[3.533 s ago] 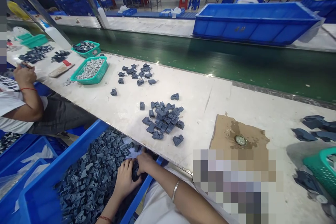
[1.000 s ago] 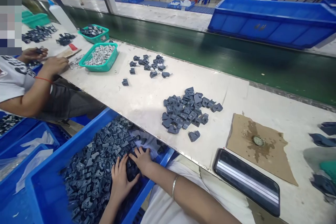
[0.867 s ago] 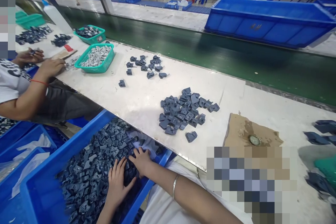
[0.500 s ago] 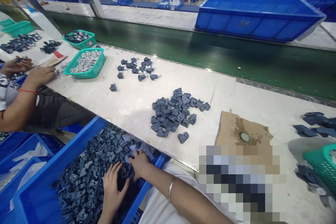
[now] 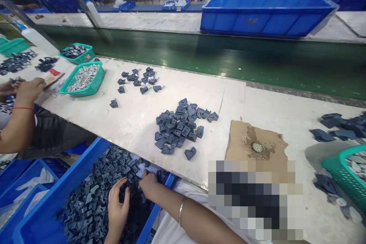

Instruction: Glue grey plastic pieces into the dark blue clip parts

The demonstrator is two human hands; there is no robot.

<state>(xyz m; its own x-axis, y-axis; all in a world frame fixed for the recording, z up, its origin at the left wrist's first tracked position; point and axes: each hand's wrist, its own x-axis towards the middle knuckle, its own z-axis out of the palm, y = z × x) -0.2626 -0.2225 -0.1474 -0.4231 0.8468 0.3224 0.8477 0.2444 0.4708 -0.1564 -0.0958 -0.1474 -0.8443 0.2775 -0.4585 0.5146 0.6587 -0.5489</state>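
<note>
Both hands are in a blue bin [image 5: 65, 171] full of small dark grey plastic parts [image 5: 98, 194], below the table's front edge. My left hand [image 5: 117, 204] has its thumb and fingers apart, curved over the parts, and nothing is visibly gripped. Just to its right is my right hand [image 5: 148, 185], palm down beside some pale wrapping [image 5: 143, 167]. Its fingertips point down and are hidden, so what they hold, if anything, cannot be made out. On the white table [image 5: 137, 122] lies a pile of similar dark parts [image 5: 177, 127], with a smaller scattered group [image 5: 138, 80] behind it.
Cardboard [image 5: 237, 141] with a round metallic piece [image 5: 258, 147] lies right of the pile. Green baskets stand left [image 5: 82, 80] and right [image 5: 343, 167]. A large blue crate [image 5: 265, 13] is beyond the green belt [image 5: 160, 49]. Another person's hand [image 5: 32, 87] works at left.
The view has shifted, so the table items appear further left. My left hand's fingers have drawn closer together and curved more. My right hand's fingers have tucked down among the parts.
</note>
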